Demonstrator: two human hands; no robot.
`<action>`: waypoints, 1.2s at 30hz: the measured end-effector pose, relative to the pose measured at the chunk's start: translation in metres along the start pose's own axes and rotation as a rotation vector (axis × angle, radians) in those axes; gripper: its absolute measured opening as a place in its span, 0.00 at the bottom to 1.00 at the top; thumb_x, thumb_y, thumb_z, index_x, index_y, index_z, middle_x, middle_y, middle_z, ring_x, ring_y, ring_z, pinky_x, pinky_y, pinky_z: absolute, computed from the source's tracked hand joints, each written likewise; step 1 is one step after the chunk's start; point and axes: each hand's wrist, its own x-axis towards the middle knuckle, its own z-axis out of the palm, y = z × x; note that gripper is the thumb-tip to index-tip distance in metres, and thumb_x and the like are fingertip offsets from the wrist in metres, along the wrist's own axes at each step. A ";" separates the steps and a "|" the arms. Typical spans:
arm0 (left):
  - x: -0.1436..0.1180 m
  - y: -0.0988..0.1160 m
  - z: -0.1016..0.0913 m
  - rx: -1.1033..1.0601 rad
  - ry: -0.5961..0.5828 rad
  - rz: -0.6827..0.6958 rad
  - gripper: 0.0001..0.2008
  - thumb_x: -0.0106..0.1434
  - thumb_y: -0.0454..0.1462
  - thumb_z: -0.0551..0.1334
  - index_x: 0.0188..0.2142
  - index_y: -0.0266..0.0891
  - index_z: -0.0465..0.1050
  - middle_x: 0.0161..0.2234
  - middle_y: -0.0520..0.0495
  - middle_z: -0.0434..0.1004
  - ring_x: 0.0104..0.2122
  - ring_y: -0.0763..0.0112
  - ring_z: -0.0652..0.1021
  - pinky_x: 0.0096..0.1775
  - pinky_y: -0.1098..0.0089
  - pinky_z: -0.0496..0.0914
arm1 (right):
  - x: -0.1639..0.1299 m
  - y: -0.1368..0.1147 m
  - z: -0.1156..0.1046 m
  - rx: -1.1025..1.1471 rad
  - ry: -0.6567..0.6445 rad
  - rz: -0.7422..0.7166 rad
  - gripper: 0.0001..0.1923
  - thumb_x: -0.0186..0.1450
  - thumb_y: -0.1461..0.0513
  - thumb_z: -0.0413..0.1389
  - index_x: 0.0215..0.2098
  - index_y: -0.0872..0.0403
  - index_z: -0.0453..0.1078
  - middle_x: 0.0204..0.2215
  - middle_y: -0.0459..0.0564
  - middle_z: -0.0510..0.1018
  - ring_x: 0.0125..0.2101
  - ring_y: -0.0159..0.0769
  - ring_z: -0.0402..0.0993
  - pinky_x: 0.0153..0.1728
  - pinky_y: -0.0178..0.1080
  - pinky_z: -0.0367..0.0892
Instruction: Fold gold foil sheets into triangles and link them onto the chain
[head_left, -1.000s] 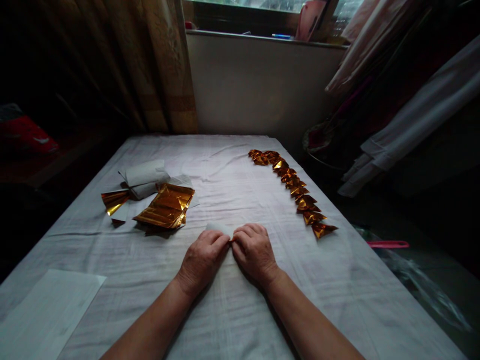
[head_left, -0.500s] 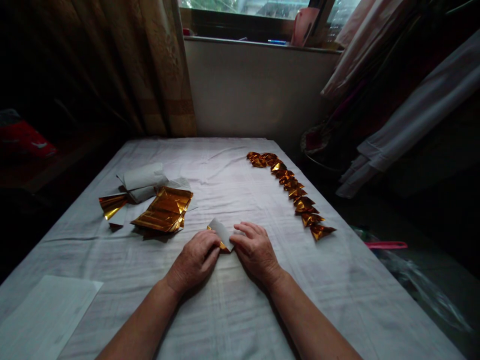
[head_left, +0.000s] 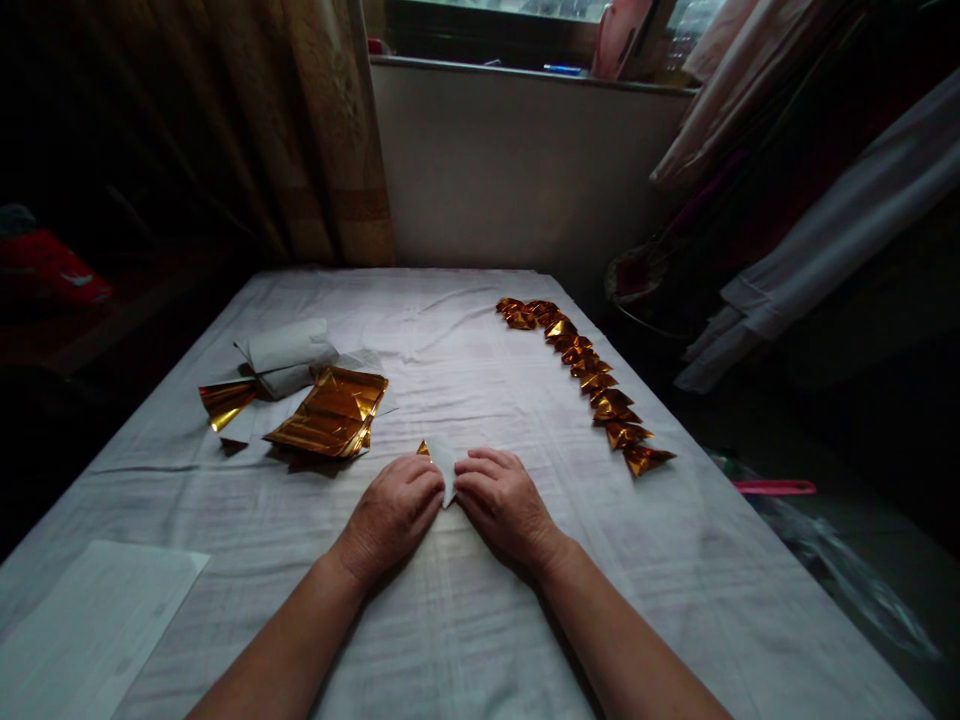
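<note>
Single head-worn view, forward and down.

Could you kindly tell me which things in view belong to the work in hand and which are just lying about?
Seemingly part of the work:
folded paper, white and gold, between the left hand and right hand
stack of gold sheets
row of folded gold pieces

Apparently just lying about:
pink cup
blue object beside it
pink strip at right
clear plastic
</note>
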 end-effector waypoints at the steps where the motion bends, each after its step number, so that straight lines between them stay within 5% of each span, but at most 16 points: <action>1: 0.000 0.001 0.001 -0.015 0.001 -0.006 0.05 0.67 0.33 0.57 0.35 0.41 0.71 0.38 0.46 0.77 0.43 0.65 0.75 0.50 0.62 0.71 | 0.000 0.001 0.001 0.013 0.006 0.016 0.06 0.67 0.62 0.56 0.40 0.48 0.76 0.45 0.47 0.82 0.51 0.40 0.72 0.53 0.45 0.64; 16: -0.003 0.004 0.005 -0.119 0.046 -0.130 0.02 0.67 0.35 0.57 0.37 0.42 0.68 0.39 0.47 0.76 0.43 0.65 0.74 0.47 0.63 0.71 | 0.014 -0.006 0.004 0.053 -0.012 0.244 0.02 0.64 0.62 0.61 0.33 0.48 0.76 0.39 0.45 0.80 0.44 0.36 0.73 0.47 0.42 0.61; 36: -0.001 0.009 0.003 -0.151 0.027 -0.241 0.06 0.64 0.35 0.59 0.31 0.42 0.63 0.32 0.51 0.69 0.35 0.67 0.71 0.40 0.65 0.68 | 0.018 -0.008 0.007 0.041 -0.023 0.299 0.04 0.62 0.62 0.63 0.32 0.50 0.72 0.37 0.46 0.77 0.43 0.39 0.70 0.45 0.43 0.58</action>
